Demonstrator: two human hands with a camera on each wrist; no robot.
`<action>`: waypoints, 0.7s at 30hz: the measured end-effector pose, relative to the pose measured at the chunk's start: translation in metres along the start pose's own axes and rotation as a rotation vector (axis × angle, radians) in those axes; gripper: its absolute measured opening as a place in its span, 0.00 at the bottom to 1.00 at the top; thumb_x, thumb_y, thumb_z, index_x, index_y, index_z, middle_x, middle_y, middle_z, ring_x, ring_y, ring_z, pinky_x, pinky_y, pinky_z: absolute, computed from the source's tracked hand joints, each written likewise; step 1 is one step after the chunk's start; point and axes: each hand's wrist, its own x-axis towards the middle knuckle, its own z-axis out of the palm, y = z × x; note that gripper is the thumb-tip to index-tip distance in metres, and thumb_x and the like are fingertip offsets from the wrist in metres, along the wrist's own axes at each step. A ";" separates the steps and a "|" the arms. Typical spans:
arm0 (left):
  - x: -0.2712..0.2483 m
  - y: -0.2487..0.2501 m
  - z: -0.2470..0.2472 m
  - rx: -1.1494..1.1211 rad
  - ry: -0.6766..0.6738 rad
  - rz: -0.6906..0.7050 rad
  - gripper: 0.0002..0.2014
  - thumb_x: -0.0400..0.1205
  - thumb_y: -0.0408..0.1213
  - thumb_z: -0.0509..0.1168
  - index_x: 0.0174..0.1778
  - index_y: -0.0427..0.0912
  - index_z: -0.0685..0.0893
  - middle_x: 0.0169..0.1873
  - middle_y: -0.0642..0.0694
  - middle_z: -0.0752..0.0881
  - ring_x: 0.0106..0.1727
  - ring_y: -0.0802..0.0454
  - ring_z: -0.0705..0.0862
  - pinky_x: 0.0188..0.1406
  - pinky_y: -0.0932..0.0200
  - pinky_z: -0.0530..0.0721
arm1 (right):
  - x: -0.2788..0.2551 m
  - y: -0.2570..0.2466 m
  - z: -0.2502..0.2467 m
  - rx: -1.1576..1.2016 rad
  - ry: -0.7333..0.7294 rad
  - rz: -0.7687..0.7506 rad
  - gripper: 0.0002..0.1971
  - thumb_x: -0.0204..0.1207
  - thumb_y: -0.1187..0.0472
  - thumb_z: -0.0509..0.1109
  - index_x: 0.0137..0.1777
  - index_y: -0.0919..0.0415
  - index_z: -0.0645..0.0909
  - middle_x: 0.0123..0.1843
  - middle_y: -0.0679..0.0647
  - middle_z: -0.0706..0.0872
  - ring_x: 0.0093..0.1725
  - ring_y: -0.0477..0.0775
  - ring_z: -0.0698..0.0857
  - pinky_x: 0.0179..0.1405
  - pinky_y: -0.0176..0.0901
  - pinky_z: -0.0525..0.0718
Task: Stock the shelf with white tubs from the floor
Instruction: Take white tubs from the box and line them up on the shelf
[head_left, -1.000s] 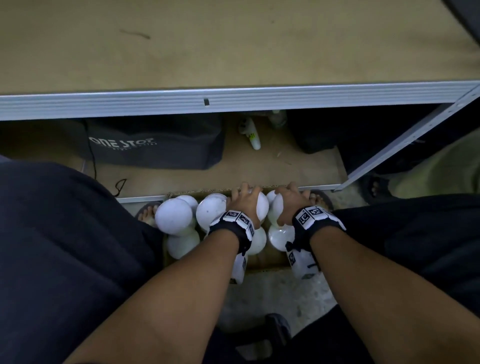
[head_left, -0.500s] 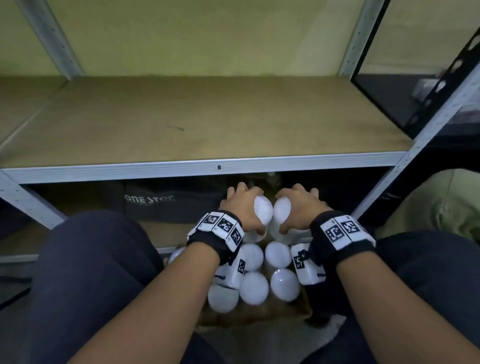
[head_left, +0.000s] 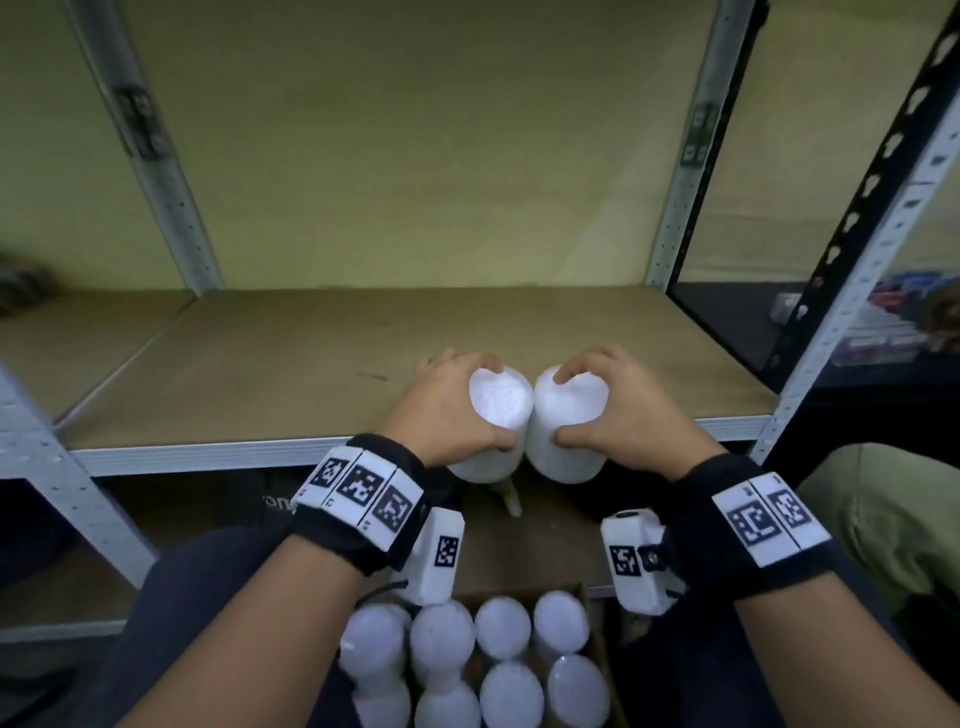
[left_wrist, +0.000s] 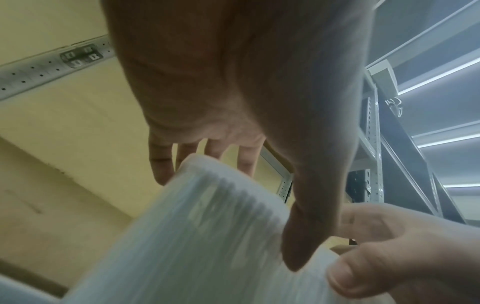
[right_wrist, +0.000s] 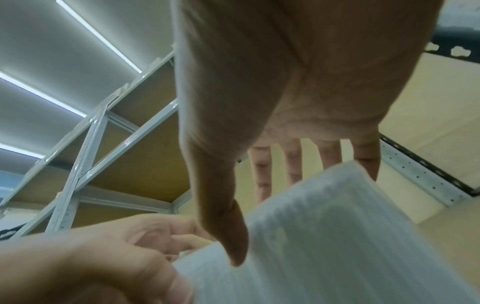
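My left hand (head_left: 457, 405) grips one white tub (head_left: 496, 415) by its ribbed lid from above, and my right hand (head_left: 597, 402) grips a second white tub (head_left: 569, 421) the same way. The two tubs touch side by side in the air at the front edge of the wooden shelf (head_left: 363, 364). In the left wrist view the ribbed tub (left_wrist: 202, 236) sits under my thumb and fingers (left_wrist: 161, 162). In the right wrist view the other tub (right_wrist: 324, 236) is held likewise. Several more white tubs (head_left: 501, 623) stand in a cardboard box (head_left: 597, 639) on the floor between my knees.
The shelf board is bare, framed by grey metal uprights (head_left: 685, 145) and a front rail (head_left: 218, 457). A dark bag (head_left: 270, 501) lies on the lower shelf. A black rack (head_left: 857, 218) stands to the right. My knees flank the box.
Both hands have lifted a tub each out of the box on the floor and raised them to the height of the shelf's front edge. My head has tilted up towards the shelf.
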 end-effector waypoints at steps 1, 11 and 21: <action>0.004 -0.001 -0.002 -0.013 0.010 -0.012 0.33 0.61 0.50 0.77 0.64 0.59 0.76 0.63 0.53 0.76 0.69 0.48 0.70 0.64 0.50 0.76 | 0.004 -0.002 -0.001 0.013 0.017 -0.007 0.25 0.57 0.53 0.82 0.56 0.46 0.82 0.63 0.46 0.77 0.66 0.55 0.76 0.67 0.51 0.77; 0.043 -0.023 0.002 -0.027 -0.008 -0.106 0.30 0.63 0.49 0.76 0.63 0.54 0.79 0.67 0.51 0.77 0.71 0.48 0.72 0.66 0.47 0.78 | 0.056 0.005 0.027 -0.010 0.001 0.009 0.21 0.63 0.51 0.79 0.57 0.47 0.84 0.67 0.47 0.81 0.70 0.55 0.75 0.71 0.51 0.74; 0.050 -0.031 0.007 -0.025 -0.012 -0.077 0.30 0.68 0.48 0.74 0.68 0.52 0.76 0.71 0.53 0.73 0.75 0.50 0.68 0.72 0.49 0.73 | 0.059 0.009 0.031 -0.008 0.038 -0.019 0.21 0.68 0.54 0.77 0.62 0.49 0.82 0.67 0.49 0.80 0.71 0.54 0.74 0.62 0.38 0.68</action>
